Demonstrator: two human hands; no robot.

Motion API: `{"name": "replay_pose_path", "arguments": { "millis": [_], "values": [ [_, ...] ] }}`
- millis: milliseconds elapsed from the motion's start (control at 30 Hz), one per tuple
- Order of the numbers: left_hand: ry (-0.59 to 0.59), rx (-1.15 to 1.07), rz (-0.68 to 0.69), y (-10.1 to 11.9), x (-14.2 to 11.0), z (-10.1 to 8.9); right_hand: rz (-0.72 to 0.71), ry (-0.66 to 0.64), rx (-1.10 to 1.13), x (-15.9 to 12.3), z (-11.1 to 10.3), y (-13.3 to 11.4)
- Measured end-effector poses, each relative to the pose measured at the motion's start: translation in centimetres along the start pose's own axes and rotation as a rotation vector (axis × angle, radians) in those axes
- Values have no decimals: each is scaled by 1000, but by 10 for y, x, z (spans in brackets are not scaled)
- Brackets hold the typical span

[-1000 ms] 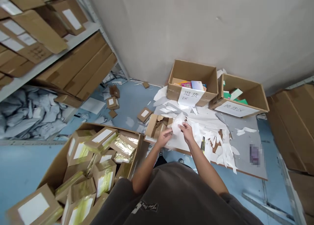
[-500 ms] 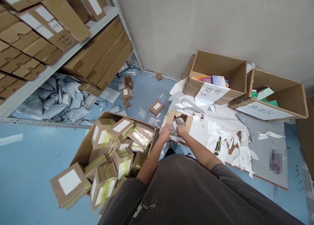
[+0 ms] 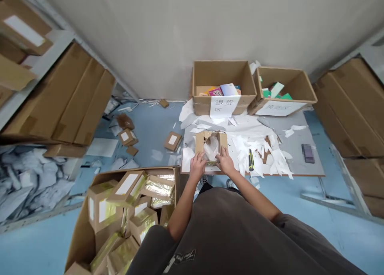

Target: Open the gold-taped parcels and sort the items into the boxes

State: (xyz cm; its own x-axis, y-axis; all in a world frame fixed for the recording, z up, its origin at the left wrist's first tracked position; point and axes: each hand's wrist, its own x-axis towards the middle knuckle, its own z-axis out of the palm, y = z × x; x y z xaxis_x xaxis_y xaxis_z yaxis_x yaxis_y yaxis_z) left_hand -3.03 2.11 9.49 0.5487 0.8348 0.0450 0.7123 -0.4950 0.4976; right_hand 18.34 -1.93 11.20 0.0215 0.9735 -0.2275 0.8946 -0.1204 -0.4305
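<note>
A small cardboard box point(image 3: 199, 141) stands on the table in front of me with its flaps folded up. Crumpled clear or whitish wrapping point(image 3: 211, 147) fills it, and what lies beneath cannot be made out. My left hand point(image 3: 198, 165) grips the near left corner of this box. At the near right corner, my right hand point(image 3: 225, 162) has its fingers bent over the edge. To the right of my hands, a black and yellow utility knife point(image 3: 251, 160) lies among torn white paper scraps point(image 3: 277, 161).
Two large cartons with handwritten signs, a left one point(image 3: 201, 105) and a right one point(image 3: 283, 109), stand along the table's back. A big carton point(image 3: 78, 227) of taped parcels is at my left. Shelves point(image 3: 39, 77) hold boxes; small boxes point(image 3: 173, 141) lie on the floor.
My view has turned right, bringing a right-hand shelf into sight. My right hand has moved from inside the small box to its near right edge. The wrapping sits higher in the box.
</note>
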Motion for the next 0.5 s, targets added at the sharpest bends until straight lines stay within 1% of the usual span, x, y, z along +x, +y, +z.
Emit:
{"name": "replay_pose_path", "arguments": {
  "millis": [67, 133, 200, 267, 367, 433, 500],
  "values": [
    [-6, -16, 77, 27, 17, 0, 75, 81, 26, -17, -16, 20],
    [-12, -39, 157, 58, 37, 3, 123, 166, 43, -36, -36, 44],
    [-20, -66, 243, 94, 58, 9, 166, 256, 47, -60, -56, 74],
    [-38, -83, 328, 136, 77, 22, 218, 334, 47, -88, -75, 108],
    [-88, -72, 454, 211, 99, 53, 309, 430, 46, -138, -100, 166],
    [-126, -63, 532, 267, 109, 81, 376, 472, 47, -177, -114, 210],
    [-160, -77, 609, 326, 115, 114, 450, 504, 53, -220, -126, 257]
  ]
}}
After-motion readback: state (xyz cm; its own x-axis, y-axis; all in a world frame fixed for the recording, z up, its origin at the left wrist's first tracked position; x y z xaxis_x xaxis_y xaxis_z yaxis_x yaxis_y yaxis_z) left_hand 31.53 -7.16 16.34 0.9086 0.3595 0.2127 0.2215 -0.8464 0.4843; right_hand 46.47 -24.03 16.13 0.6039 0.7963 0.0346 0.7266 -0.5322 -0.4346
